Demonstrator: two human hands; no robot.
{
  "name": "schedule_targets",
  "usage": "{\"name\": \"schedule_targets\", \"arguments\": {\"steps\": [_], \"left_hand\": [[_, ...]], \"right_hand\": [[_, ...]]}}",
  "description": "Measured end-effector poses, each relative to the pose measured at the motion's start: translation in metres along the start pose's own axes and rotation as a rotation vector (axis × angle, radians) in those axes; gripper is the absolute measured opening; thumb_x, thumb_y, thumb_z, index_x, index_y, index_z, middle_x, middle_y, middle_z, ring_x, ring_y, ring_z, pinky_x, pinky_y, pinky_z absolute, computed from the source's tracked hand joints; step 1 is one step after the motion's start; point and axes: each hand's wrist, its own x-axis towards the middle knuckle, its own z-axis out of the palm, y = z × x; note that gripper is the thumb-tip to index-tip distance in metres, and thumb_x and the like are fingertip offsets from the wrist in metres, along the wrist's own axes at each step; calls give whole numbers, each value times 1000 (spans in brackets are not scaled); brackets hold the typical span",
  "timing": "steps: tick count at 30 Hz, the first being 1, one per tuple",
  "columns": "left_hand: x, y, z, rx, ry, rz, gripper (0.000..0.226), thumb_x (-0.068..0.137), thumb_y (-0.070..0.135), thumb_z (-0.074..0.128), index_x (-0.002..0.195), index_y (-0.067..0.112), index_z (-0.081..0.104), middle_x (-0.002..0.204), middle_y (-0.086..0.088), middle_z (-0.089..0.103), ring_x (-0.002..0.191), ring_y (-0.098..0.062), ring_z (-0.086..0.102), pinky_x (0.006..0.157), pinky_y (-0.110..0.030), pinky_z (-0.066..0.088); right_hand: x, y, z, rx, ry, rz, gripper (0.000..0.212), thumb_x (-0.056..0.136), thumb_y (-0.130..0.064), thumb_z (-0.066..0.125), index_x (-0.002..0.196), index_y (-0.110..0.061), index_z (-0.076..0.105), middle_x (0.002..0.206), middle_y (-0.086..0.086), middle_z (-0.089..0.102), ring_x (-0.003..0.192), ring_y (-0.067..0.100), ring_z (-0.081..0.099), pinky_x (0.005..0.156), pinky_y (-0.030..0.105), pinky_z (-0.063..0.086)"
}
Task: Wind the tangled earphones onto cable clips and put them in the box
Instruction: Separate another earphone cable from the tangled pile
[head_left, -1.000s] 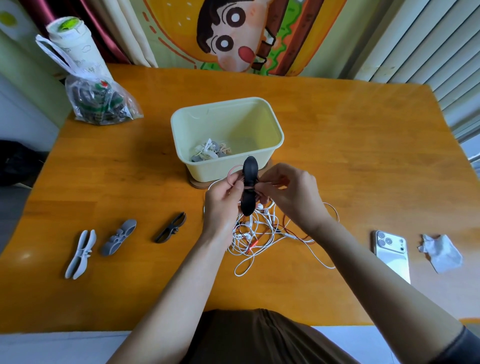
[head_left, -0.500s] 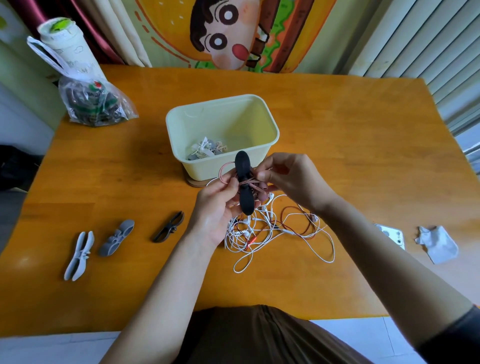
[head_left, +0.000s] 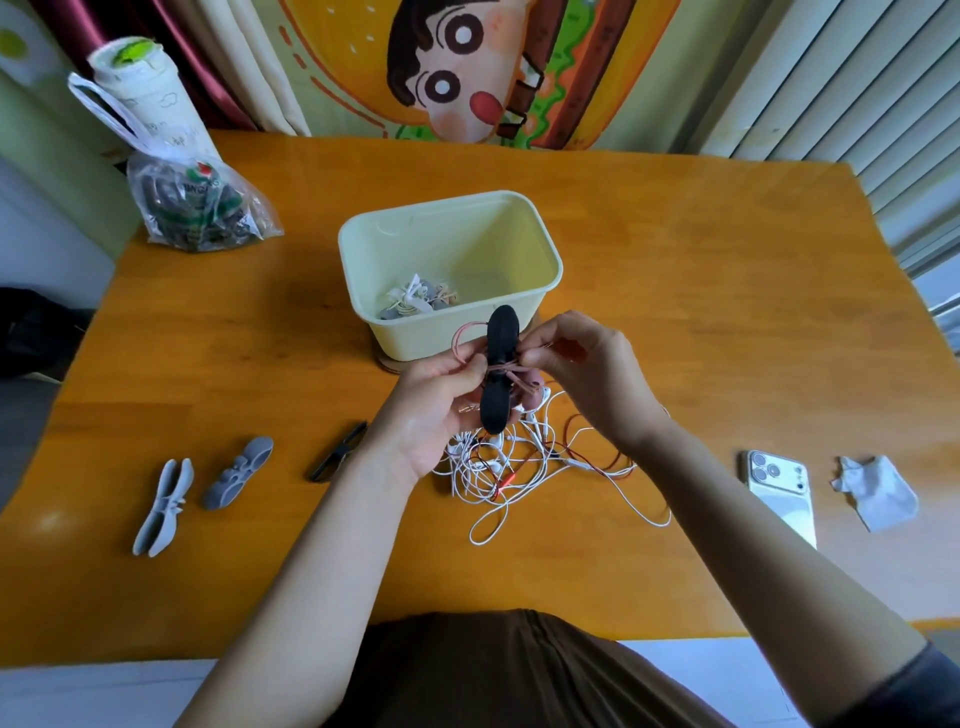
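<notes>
Where the hands meet: above the desk (head_left: 727, 312), just in front of the near wall of the box (head_left: 467, 239), and over the tangle.
Black clip (head_left: 494, 405): it stands upright between the two hands, with its upper lobe in front of the box rim.
Left hand (head_left: 436, 415): its fingers are curled round the waist of the black clip, and the thumb presses from the front.
Right hand (head_left: 587, 379): the thumb and forefinger pinch the pink cable (head_left: 460, 338) just right of the clip's waist; the other fingers are bent loosely.
Pink cable: some turns cross the waist of the clip, and one loop stands out on the left side.
Tangled earphones (head_left: 519, 467): white and red cables lie in a heap on the desk under the hands, between the box and the near edge.
Box: pale yellow and open, near the middle of the desk; one wound set (head_left: 415, 301) lies in its left near corner.
Spare clips: two grey clips (head_left: 163, 506) (head_left: 239, 473) and one dark clip (head_left: 337, 452) lie in a row left of the tangle.
Phone (head_left: 779, 493): it lies face down toward the right edge, with a crumpled tissue (head_left: 875, 491) just beside it.
Plastic bag (head_left: 197, 208): at the far left corner, below a white bottle (head_left: 140, 88).
</notes>
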Motion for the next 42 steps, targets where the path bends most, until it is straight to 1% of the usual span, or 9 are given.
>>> {"name": "schedule_targets", "arguments": {"steps": [4,12,16,20,23,28,34,38,42], "left_hand": [[-2,-5,12,-223,3,-31,26,100,7,37,106,5,63,85,-19,70,68,-28,69,61,-32,59],[-3,-17,24,-248,159,18,26,100,6,38,113,0,61,77,-17,68,59,-23,65,60,-29,57],[-4,-19,27,-233,238,55,25,100,6,40,101,3,65,80,-22,67,62,-27,64,59,-30,57],[-3,-21,25,-234,322,51,23,100,8,43,101,6,67,92,-22,68,73,-26,67,59,-29,56],[-2,-24,23,-220,375,46,21,99,9,46,103,11,67,105,-20,68,88,-27,67,60,-29,57],[-6,-23,25,-205,360,65,23,99,8,46,113,3,64,98,-23,68,76,-26,69,63,-30,57],[-7,-28,28,-157,353,114,23,99,8,44,96,9,67,80,-11,71,69,-17,69,57,-26,55],[-9,-32,31,-91,367,131,22,99,9,48,99,11,70,92,-11,72,84,-22,67,72,-37,58],[-10,-35,34,-2,364,178,23,97,11,52,111,14,70,106,-9,72,105,-26,65,96,-55,45]], "right_hand": [[-8,4,10,176,125,108,16,85,-11,66,76,-24,64,72,-8,66,66,2,60,66,19,48],[-19,7,22,176,224,227,18,88,-15,65,73,-26,65,67,-7,67,65,11,59,66,37,51],[-25,11,24,-8,232,137,14,90,-10,60,83,-19,67,72,-11,62,62,-1,53,59,13,40],[-33,12,23,-230,187,-122,22,86,-2,63,105,-9,68,95,-10,56,82,-3,54,76,2,41],[-35,11,18,-317,100,-222,29,86,-11,65,115,-8,64,103,-10,52,91,-1,53,81,1,38],[-33,14,15,-415,83,-273,33,86,-19,63,117,-9,64,102,3,61,92,11,55,79,10,38],[-36,15,15,-500,78,-302,45,86,-41,50,114,-7,64,97,7,63,87,18,58,76,22,41],[-34,16,17,-431,118,-216,38,90,-39,51,95,-4,63,86,6,59,70,20,53,62,21,36],[-32,11,15,-290,162,-67,30,95,-35,49,75,-13,51,67,-11,44,58,8,38,54,14,31]]}}
